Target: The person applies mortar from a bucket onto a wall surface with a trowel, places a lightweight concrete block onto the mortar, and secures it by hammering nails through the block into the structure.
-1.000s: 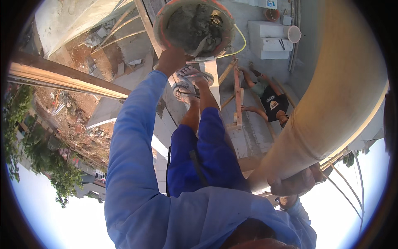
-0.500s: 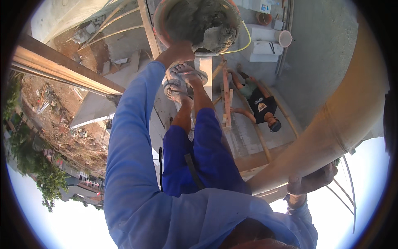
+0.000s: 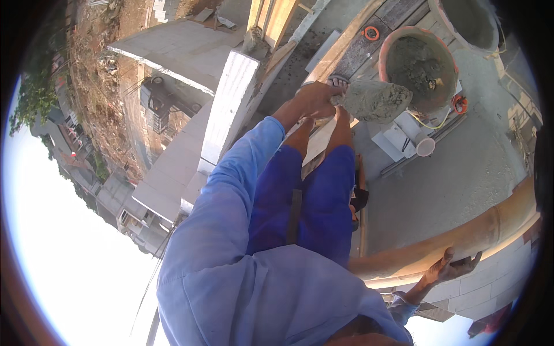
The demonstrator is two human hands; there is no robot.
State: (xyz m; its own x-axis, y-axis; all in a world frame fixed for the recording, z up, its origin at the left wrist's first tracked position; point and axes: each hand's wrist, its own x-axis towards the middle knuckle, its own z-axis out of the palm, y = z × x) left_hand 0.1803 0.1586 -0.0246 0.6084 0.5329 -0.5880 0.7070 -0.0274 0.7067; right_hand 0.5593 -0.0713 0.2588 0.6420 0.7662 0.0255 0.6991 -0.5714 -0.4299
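My left hand (image 3: 316, 99) is closed round the handle of a trowel, whose blade carries a thick heap of wet grey mortar (image 3: 378, 101). The trowel is level with the near left side of a round orange-rimmed bucket (image 3: 424, 63), which has more mortar inside. My right hand (image 3: 453, 269) is at the lower right, fingers spread, beside a thick bamboo pole (image 3: 427, 251). Nothing shows in that hand; whether it touches the pole I cannot tell. My sandalled foot (image 3: 338, 82) stands on a narrow ledge, partly hidden by my left hand.
A second bucket (image 3: 470, 23) holds grey material at the top right. Planks (image 3: 398, 14) lie by the buckets, with an orange ring (image 3: 370, 33) on them. White blocks (image 3: 398, 135) and a small pail (image 3: 425, 146) sit lower down. A white-topped wall (image 3: 231, 104) drops away left.
My left hand has lifted the mortar-laden trowel out of the bucket. My right hand has loosened from the bamboo pole and spread its fingers. The view has turned; the co-worker below is mostly hidden.
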